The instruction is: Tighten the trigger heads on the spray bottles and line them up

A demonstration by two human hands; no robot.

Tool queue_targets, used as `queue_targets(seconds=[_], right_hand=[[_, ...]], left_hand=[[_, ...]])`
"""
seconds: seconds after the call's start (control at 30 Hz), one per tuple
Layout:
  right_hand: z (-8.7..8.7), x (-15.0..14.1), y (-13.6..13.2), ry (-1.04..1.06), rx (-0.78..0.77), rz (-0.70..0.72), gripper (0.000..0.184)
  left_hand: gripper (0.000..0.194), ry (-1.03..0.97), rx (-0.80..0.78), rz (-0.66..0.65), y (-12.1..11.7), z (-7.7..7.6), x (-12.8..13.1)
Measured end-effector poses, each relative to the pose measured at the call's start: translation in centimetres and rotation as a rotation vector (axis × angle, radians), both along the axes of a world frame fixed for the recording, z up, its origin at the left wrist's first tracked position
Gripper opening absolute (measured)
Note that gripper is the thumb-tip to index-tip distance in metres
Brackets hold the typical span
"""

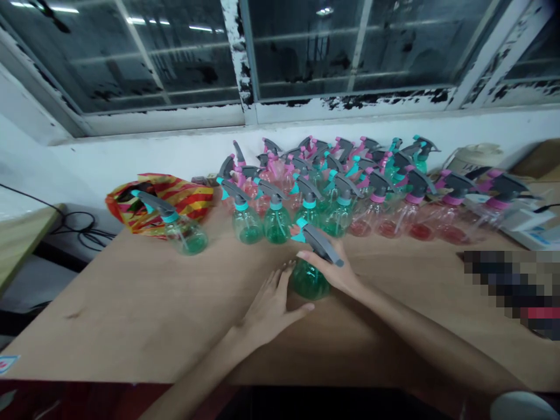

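Note:
A green spray bottle with a grey and teal trigger head stands on the wooden table in front of me. My right hand is wrapped round its neck, just under the trigger. My left hand lies flat on the table with fingers stretched out, its fingertips touching the bottle's left side. Behind stands a crowd of several finished spray bottles, green ones on the left and pink ones on the right.
One green spray bottle stands alone at the left beside a red and yellow striped bag. A white device sits at the right edge. Black cables hang past the table's left side. A window wall runs behind.

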State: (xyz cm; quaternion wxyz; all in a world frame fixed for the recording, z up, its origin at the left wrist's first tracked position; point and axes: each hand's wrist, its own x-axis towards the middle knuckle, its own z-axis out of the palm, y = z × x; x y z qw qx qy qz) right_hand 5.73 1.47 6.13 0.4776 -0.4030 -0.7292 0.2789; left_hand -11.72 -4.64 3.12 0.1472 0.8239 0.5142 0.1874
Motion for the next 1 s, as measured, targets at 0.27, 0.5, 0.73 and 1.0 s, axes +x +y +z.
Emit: queue_targets(seconds=[0.27,0.5,0.73,1.0], right_hand=[[0.7,-8.3,-1.9,0.160,-0.032,0.206,0.031],[1.1,-11.8,-2.3,0.029,0.014,0.277,0.059],[-1.3,-8.6,-2.6,-0.108,-0.083,0.159,0.037],[-2.8,-4.3,-2.2,-0.214,-0.205,0.121,0.024]], left_hand=[[0.058,-0.236,0.137,0.317,-3.7,0.9,-3.6],[0.044,-0.253,0.347,0.443,-2.6,-0.1,-10.6],[0.053,-0.178,0.472,0.470,4.4,-0.9,-15.9],[0.042,0.035,0.547,0.503,7.1,1.5,-16.2]])
